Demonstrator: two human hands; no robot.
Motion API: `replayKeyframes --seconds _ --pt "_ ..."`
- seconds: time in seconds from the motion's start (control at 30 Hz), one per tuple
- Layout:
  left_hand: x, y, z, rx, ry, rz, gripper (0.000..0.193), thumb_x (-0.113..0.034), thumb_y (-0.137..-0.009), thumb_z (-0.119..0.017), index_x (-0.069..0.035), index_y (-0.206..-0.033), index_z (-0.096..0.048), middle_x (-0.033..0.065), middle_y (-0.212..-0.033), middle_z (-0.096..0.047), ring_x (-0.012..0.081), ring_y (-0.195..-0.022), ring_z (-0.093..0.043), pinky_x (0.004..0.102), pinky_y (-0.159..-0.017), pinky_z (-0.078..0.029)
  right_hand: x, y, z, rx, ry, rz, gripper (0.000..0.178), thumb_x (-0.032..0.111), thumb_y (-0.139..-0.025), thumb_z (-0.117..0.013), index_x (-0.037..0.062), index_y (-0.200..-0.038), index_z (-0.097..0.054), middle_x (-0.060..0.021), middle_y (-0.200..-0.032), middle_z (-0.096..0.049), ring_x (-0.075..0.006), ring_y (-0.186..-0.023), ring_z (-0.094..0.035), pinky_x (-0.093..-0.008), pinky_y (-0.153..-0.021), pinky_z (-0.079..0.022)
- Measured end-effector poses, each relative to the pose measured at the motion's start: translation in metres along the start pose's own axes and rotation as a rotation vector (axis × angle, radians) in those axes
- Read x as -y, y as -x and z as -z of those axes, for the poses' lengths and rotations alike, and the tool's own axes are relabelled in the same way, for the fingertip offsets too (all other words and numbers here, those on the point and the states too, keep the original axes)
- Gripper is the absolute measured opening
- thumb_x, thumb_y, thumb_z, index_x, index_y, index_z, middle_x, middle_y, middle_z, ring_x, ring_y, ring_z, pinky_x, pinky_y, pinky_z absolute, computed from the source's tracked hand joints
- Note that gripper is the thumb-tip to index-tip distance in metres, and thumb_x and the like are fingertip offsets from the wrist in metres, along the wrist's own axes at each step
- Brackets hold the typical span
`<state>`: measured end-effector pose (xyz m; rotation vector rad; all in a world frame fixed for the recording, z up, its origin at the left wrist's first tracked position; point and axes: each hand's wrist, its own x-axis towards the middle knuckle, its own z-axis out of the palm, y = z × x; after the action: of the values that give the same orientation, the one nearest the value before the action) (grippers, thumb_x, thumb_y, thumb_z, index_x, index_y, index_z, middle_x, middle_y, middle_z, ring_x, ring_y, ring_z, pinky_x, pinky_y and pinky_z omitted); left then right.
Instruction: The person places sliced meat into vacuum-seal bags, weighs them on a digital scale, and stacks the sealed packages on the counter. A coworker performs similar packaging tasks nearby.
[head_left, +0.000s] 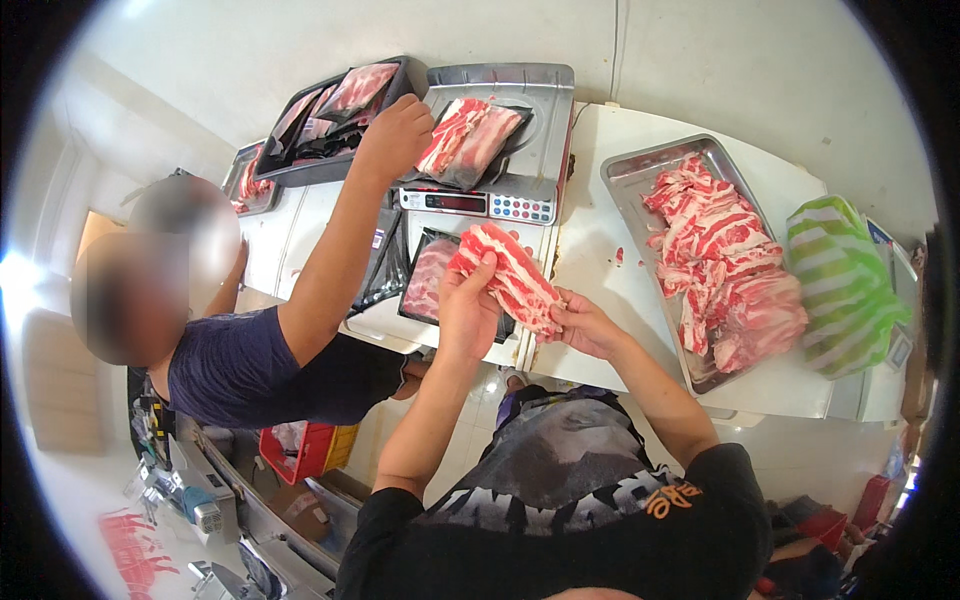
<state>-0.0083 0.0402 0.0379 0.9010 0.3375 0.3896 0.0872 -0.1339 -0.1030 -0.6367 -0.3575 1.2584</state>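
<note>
Between my two hands I hold a stack of red-and-white marbled meat slices [515,278] above the front edge of the table. My left hand [470,305] grips its left end, thumb on top. The fingers of my right hand [588,325] pinch its lower right end. Just beneath and to the left lies a black pack of meat [430,278], partly hidden by my left hand. Beyond it stands a digital scale [540,150] bearing meat slices [452,130] and a pack of meat [487,145]. A co-worker's hand [400,135] reaches in beside the scale's left edge.
On the right, a steel tray [625,185] holds a heap of sliced meat [715,250]. Beside it sits a green-and-white striped bag [845,285]. At the back left, a black crate [290,175] contains several meat packs. A co-worker [250,365] stands close on my left, an arm across the table.
</note>
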Motion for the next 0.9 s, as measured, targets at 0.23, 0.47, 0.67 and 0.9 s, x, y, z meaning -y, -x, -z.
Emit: replayKeyframes --seconds 0.23,0.47,0.67,0.9 --pt "0.053 0.018 -0.011 0.006 0.144 0.096 0.031 -0.001 -0.102 -0.061 -0.001 -0.132 -0.062 0.0131 -0.124 -0.072 0.0216 -0.11 -0.072 0.0368 -0.096 -0.06 -0.041 0.001 0.022 0.004 -0.512 0.171 0.056 0.046 -0.109 -0.05 0.0166 -0.156 -0.048 -0.0047 -0.152 -0.059 -0.0248 -0.138 -0.055 -0.0489 -0.118 -0.041" --pt "0.024 0.057 -0.051 0.119 0.418 0.294 0.037 -0.011 -0.108 -0.058 -0.002 -0.143 -0.054 0.0156 -0.143 -0.063 0.0283 -0.135 -0.06 0.0436 -0.115 -0.05 -0.031 0.001 -0.021 0.273 -1.617 0.237 0.059 0.047 -0.107 -0.055 0.0133 -0.156 -0.047 -0.0079 -0.157 -0.052 -0.0262 -0.145 -0.048 -0.0463 -0.126 -0.031" --pt "0.058 0.039 -0.006 -0.074 0.287 0.092 0.028 -0.009 -0.106 -0.061 -0.004 -0.134 -0.06 0.0092 -0.13 -0.071 0.0203 -0.119 -0.068 0.0398 -0.107 -0.055 0.006 0.023 -0.071 0.219 -0.791 0.269 0.093 0.071 -0.103 -0.042 0.0099 -0.169 -0.019 -0.0114 -0.174 -0.025 -0.0327 -0.158 -0.028 -0.0563 -0.129 -0.019" --pt "0.078 0.039 0.037 -0.28 -0.217 0.039 0.024 -0.022 -0.106 -0.066 -0.002 -0.116 -0.074 0.005 -0.108 -0.077 0.011 -0.097 -0.071 0.0281 -0.087 -0.056 -0.011 0.034 -0.05 0.114 -0.793 0.091 0.112 0.089 -0.091 -0.038 0.0083 -0.168 -0.022 -0.0145 -0.173 -0.027 -0.0301 -0.159 -0.028 -0.0522 -0.132 -0.016"
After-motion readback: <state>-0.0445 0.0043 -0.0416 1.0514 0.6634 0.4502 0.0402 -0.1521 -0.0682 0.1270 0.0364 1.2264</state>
